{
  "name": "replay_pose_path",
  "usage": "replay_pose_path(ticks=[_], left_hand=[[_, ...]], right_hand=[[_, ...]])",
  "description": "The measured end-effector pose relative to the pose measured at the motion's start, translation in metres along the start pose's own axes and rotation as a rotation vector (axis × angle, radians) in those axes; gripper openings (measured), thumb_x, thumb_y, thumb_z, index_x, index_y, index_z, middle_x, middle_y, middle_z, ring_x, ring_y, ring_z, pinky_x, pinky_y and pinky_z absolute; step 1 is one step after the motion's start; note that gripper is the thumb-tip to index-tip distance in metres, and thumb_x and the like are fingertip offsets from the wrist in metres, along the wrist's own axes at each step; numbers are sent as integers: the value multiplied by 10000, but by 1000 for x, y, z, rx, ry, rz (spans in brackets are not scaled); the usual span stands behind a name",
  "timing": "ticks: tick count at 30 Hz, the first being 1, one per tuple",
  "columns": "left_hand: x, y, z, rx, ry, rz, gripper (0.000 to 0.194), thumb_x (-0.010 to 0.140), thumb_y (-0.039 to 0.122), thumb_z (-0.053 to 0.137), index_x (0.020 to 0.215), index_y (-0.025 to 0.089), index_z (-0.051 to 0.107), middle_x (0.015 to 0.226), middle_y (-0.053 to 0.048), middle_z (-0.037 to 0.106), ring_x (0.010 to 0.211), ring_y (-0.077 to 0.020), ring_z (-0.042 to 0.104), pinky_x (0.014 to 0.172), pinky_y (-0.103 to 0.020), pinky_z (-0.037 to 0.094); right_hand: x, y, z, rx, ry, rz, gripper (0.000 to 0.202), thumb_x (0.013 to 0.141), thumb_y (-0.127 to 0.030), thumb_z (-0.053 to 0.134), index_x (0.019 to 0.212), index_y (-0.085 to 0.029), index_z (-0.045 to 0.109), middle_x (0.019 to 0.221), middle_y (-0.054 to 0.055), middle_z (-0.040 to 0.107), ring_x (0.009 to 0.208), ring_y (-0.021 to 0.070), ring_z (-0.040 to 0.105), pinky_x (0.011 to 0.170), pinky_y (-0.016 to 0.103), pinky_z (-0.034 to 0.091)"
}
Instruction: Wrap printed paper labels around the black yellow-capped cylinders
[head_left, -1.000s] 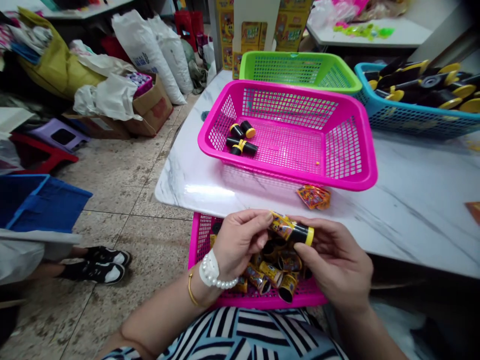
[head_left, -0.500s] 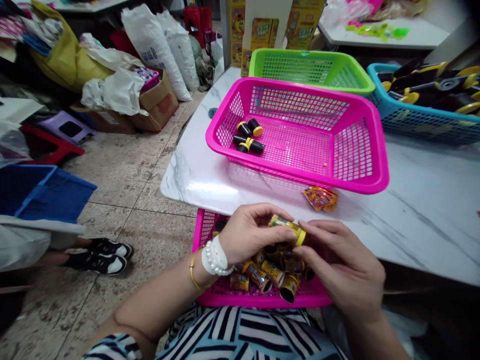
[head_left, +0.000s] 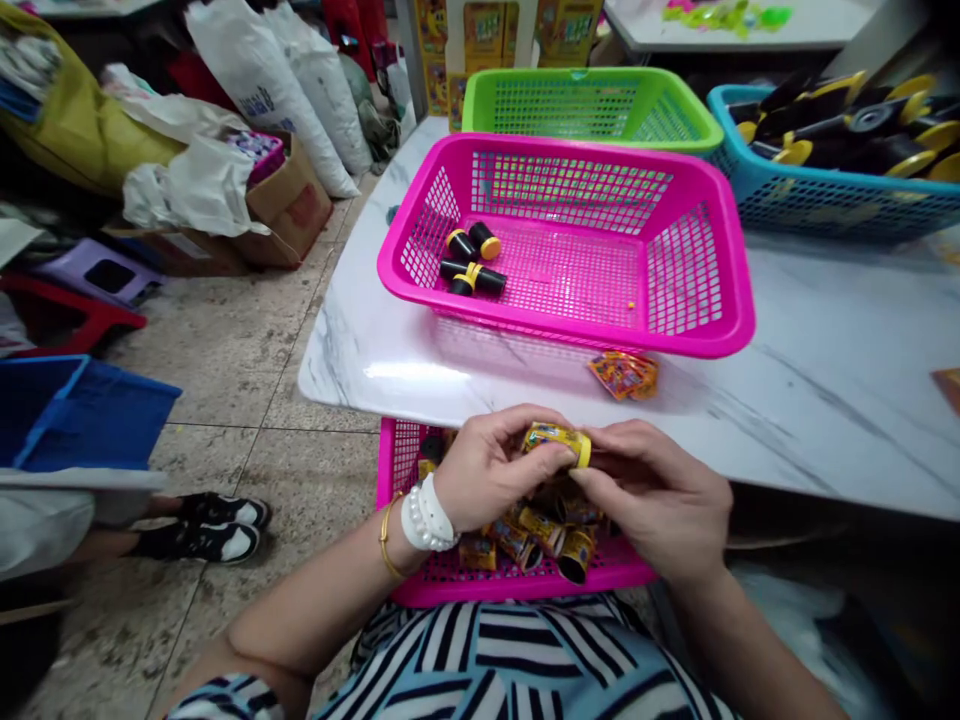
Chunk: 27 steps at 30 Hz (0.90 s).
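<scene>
My left hand [head_left: 495, 465] is closed around a small tube with a yellow printed label [head_left: 551, 436]. At the tube's yellow end, the thumb and fingers of my right hand [head_left: 667, 495] pinch it. Both hands are above a pink basket [head_left: 525, 593] at my lap, partly tucked under the table edge. Inside it lie several similar labelled tubes [head_left: 544, 528], some with dark open ends facing me. My wrists and fingers hide part of that pile.
On the marbled table [head_left: 352, 350] stands a second pink basket [head_left: 562, 337] with several black tubes with yellow caps [head_left: 489, 280]. Shiny orange packets [head_left: 626, 375] lie before it. Behind are a green basket [head_left: 697, 135] and a blue basket [head_left: 840, 205] of black-and-yellow parts. A person's shoes [head_left: 217, 530] show at left.
The view has shifted a little, so the table things sit further left and higher. My right hand has drawn closer to the left, its fingers now tighter at the tube's yellow end.
</scene>
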<state>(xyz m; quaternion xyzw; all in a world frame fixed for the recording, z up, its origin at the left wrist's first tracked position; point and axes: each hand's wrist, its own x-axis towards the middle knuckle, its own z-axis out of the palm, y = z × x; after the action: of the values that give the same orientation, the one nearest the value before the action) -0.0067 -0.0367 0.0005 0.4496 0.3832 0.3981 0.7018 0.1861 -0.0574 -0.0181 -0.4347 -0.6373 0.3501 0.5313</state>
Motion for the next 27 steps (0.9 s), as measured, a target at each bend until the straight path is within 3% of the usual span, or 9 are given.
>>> replay_pose_path(ticks=[3, 7, 10, 14, 19, 24, 27], left_hand=[[-2, -5, 1, 48, -29, -22, 327, 843, 385, 781, 1045, 144, 692, 777, -6, 676, 567, -70, 553, 535, -176, 453], [-5, -5, 0, 20, -89, -226, 447, 861, 582, 714, 992, 171, 597, 624, 41, 625, 393, -59, 480, 361, -149, 361], [-5, -6, 1, -40, -126, -281, 527, 843, 674, 682, 959, 174, 564, 573, 39, 629, 343, -62, 478, 303, -132, 319], [-4, -12, 1, -261, -221, -255, 646, 787, 646, 766, 1169, 168, 561, 650, 15, 690, 397, -93, 576, 340, -159, 430], [-5, -19, 2, -224, -103, -270, 521, 739, 586, 837, 911, 145, 619, 549, 52, 607, 347, -42, 471, 331, -133, 353], [-4, -21, 6, -297, -109, -315, 551, 716, 589, 846, 953, 137, 638, 556, 59, 607, 321, -29, 424, 304, -131, 293], [-4, -20, 9, -290, -73, -365, 504, 749, 598, 814, 842, 158, 583, 512, 75, 587, 276, -23, 381, 260, -121, 222]], right_hand=[[-5, 2, 3, 204, -13, 260, 253, 808, -165, 818, 1036, -266, 779, 900, -4, 747, 726, 124, 755, 669, 202, 641], [-4, 1, -8, 303, -189, 361, 350, 804, -290, 849, 1147, -293, 781, 995, 39, 732, 726, 139, 745, 641, 224, 642], [2, 1, -15, 290, -300, 295, 313, 776, -328, 872, 1082, -297, 816, 1071, 69, 689, 768, 144, 718, 632, 237, 634], [2, 6, -13, 406, -167, 207, 201, 754, -313, 887, 946, -300, 829, 938, 42, 656, 767, 144, 707, 604, 230, 638], [-7, 7, -7, 488, -237, 227, 304, 791, -241, 853, 1083, -308, 799, 1024, 25, 614, 577, 109, 709, 496, 249, 652], [-9, 7, -7, 477, -176, 142, 192, 835, -166, 802, 986, -286, 802, 933, -7, 583, 486, 78, 657, 372, 210, 566], [-6, 8, -8, 281, -187, 42, 183, 829, -247, 827, 1007, -275, 799, 905, 10, 610, 641, 111, 670, 513, 238, 587]])
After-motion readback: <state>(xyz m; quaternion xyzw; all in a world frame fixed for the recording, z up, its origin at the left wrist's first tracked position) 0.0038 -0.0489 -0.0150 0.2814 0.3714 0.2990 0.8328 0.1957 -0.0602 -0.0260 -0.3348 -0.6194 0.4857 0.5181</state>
